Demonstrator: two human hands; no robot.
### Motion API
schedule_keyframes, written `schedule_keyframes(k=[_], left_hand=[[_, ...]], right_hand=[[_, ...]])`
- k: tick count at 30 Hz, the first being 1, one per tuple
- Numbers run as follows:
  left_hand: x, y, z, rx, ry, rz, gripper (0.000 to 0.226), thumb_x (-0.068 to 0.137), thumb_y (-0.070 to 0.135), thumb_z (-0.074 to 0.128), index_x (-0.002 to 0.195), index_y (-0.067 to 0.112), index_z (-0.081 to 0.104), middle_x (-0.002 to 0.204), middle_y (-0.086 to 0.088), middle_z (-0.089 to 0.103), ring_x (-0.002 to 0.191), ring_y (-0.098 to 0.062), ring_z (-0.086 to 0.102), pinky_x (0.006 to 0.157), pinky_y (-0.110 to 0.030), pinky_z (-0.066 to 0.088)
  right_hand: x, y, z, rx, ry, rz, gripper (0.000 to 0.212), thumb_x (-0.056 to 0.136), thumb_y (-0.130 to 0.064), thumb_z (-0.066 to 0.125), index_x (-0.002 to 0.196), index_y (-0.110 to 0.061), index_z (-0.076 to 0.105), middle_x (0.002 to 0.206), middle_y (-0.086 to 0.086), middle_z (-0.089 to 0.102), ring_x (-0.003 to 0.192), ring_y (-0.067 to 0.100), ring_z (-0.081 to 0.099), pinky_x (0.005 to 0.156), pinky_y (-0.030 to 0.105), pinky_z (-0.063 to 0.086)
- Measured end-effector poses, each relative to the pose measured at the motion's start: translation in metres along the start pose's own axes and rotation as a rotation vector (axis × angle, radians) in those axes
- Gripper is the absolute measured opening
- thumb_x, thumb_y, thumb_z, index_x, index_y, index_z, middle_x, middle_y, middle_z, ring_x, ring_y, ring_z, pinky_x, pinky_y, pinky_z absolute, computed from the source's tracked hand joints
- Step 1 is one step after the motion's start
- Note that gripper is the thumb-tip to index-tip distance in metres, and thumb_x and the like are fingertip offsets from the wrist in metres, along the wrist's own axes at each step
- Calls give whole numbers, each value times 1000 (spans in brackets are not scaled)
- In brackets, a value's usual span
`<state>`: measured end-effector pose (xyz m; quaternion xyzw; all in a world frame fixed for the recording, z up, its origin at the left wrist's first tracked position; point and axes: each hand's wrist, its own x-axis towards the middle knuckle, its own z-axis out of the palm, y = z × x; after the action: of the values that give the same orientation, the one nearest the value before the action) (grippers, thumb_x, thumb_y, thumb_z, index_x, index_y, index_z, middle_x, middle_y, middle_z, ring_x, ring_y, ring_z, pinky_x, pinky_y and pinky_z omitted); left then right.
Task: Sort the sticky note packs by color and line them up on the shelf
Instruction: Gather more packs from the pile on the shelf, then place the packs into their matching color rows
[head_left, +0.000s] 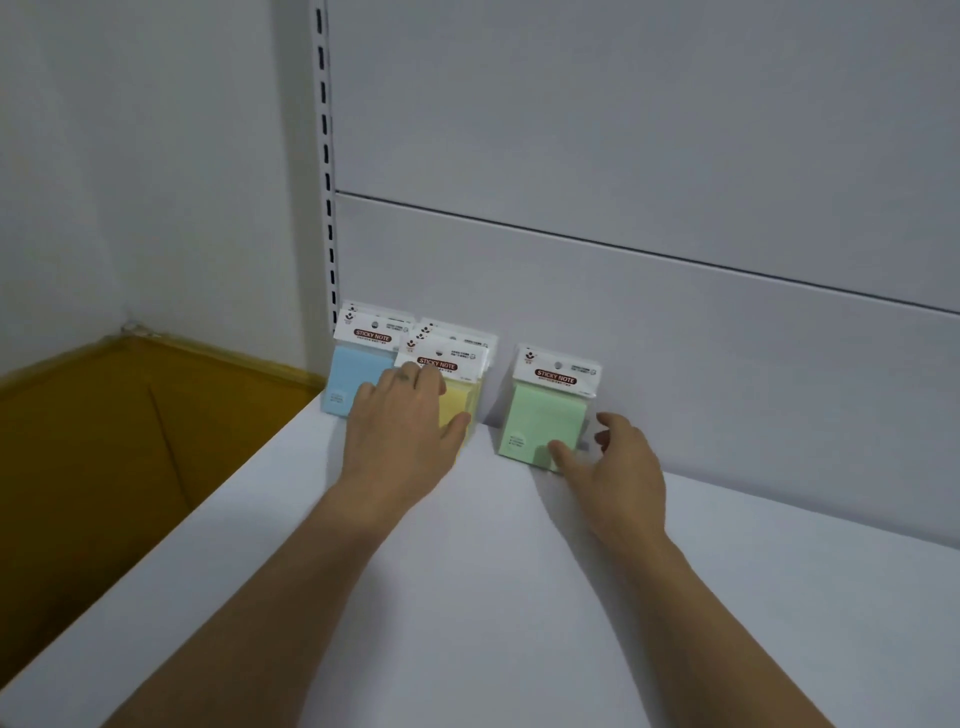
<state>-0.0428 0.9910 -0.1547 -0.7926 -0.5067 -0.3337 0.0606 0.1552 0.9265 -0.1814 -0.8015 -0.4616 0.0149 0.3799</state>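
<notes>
Three colour groups lean against back panel (675, 322) on shelf (519, 571): blue packs (353, 374), yellow packs (457, 400), green pack (540, 415). Left hand (402, 421) grips yellow packs; right hand (618, 467) pinches green pack.

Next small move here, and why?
Probably slide the green pack left toward the yellow packs. It stands apart from them with a bare gap of shelf between, while the blue packs and yellow packs sit close together. The right hand has its thumb on the green pack's front, and the left hand holds the yellow packs.
</notes>
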Motion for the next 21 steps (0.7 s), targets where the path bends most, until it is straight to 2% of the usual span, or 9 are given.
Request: schedule_keyframes(k=[4,7,11,17,21], left_hand=[[-7,31,2,23,-98,300,44,88,53,46,114,19,54,112,0,57,106,-22,48,89,-37,35],[-15,54,7,11,-202,437,54,88,58,41,126,21,47,125,2,53,117,-19,43,95,-35,32],[-13,82,10,-9,-288,493,61,86,64,39,131,23,43,129,3,52,121,-18,42,100,-36,32],[0,152,22,-18,-351,566,68,85,65,41,137,23,38,138,1,47,127,-20,38,102,-38,27],[-1,212,34,-45,-394,640,68,85,65,41,139,24,36,139,2,46,128,-20,37,101,-38,27]], right_hand=[[2,15,-28,-168,-88,-85,78,79,-50,66,144,-18,35,143,6,43,132,24,38,104,39,32],[0,38,-59,-272,-127,-105,78,81,-54,62,146,-21,33,152,3,33,139,22,28,112,39,25],[-5,65,-101,-321,-117,-133,72,82,-56,60,143,-26,37,152,0,34,139,19,29,114,37,22],[-8,100,-160,-432,-94,-105,78,84,-61,53,149,-28,25,158,0,22,145,18,17,117,42,14],[-16,137,-203,-461,-63,-42,76,85,-61,51,149,-29,25,158,0,20,146,18,14,118,43,12]])
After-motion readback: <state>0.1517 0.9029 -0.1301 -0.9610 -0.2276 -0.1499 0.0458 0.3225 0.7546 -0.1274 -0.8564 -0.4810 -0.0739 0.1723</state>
